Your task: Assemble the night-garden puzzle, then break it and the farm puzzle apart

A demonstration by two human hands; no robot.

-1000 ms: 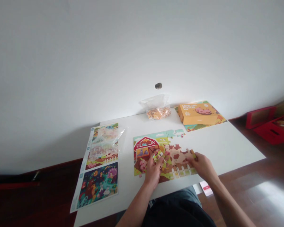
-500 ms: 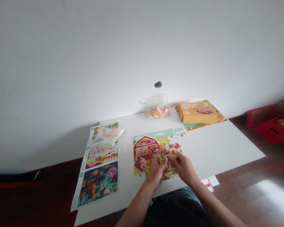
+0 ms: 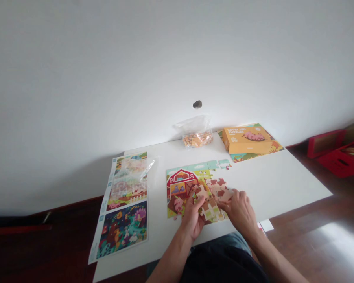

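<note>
A partly joined jigsaw puzzle [image 3: 181, 177] with a red barn lies on the white table in front of me. My left hand [image 3: 193, 218] is closed on puzzle pieces [image 3: 203, 192], held low over the puzzle's front part with the thumb on top. My right hand [image 3: 241, 208] has its fingers bent at the right edge, pinching a brown-and-white cow piece [image 3: 225, 195] beside the cow section. Whether that piece is joined to its neighbours, I cannot tell. Some of the puzzle's front part is hidden by my hands.
A clear bag of orange pieces [image 3: 197, 139] stands by the wall. An orange puzzle box [image 3: 247, 141] sits on a picture sheet at the back right. On the left lies a reference sheet [image 3: 125, 224] with a clear plastic bag [image 3: 132, 177] over it. Red boxes [image 3: 340, 159] are at far right.
My right hand has moved right, away from my left hand, to the cow part of the puzzle. The left hand stays nearly in place, its pieces now more visible.
</note>
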